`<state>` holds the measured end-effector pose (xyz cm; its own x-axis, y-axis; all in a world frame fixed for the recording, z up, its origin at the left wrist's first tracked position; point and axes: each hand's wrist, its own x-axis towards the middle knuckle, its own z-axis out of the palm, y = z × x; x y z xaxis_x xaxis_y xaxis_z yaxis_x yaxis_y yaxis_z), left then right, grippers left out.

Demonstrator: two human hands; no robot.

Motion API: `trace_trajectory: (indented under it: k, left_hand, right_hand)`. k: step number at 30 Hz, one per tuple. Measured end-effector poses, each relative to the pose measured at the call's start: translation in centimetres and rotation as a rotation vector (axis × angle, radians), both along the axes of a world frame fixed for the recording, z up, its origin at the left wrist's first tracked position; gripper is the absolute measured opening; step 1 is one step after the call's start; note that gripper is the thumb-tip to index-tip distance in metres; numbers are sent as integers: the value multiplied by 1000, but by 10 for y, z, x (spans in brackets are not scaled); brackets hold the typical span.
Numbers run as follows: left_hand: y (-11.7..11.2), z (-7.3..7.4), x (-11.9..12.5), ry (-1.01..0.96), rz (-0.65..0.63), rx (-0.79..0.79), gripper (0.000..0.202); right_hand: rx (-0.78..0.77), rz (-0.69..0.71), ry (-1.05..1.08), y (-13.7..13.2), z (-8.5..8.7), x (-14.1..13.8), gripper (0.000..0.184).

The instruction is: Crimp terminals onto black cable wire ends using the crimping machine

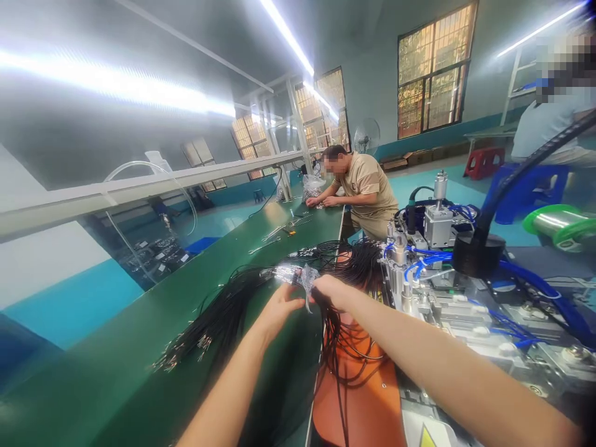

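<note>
Both of my arms reach forward over a green workbench (153, 335). My left hand (279, 310) and my right hand (328, 292) meet on a bundle of thin black cables (223, 316) whose shiny metal ends sit in a small clear plastic wrap (298, 276). The fingers of both hands are closed and pinch at the wrap and the cable ends. More black cables (354, 267) hang over the bench edge onto an orange surface (367, 397).
A machine (437, 261) with blue air hoses and metal cylinders stands at my right. A co-worker (363, 192) sits further along the bench with small parts. Another person (554, 118) sits at far right. A white rail (139, 189) runs above the bench.
</note>
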<state>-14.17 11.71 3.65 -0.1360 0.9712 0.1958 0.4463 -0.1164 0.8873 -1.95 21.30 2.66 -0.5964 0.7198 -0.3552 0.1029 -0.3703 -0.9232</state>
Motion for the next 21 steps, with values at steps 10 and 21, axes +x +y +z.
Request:
trace_trajectory:
  k: [10, 21]
  left_hand:
    - [-13, 29, -12, 22, -96, -41, 19]
    - [-19, 151, 1, 340, -68, 509, 10]
  right_hand:
    - [246, 29, 155, -8, -18, 24, 48]
    - [742, 23, -234, -6, -41, -1, 51]
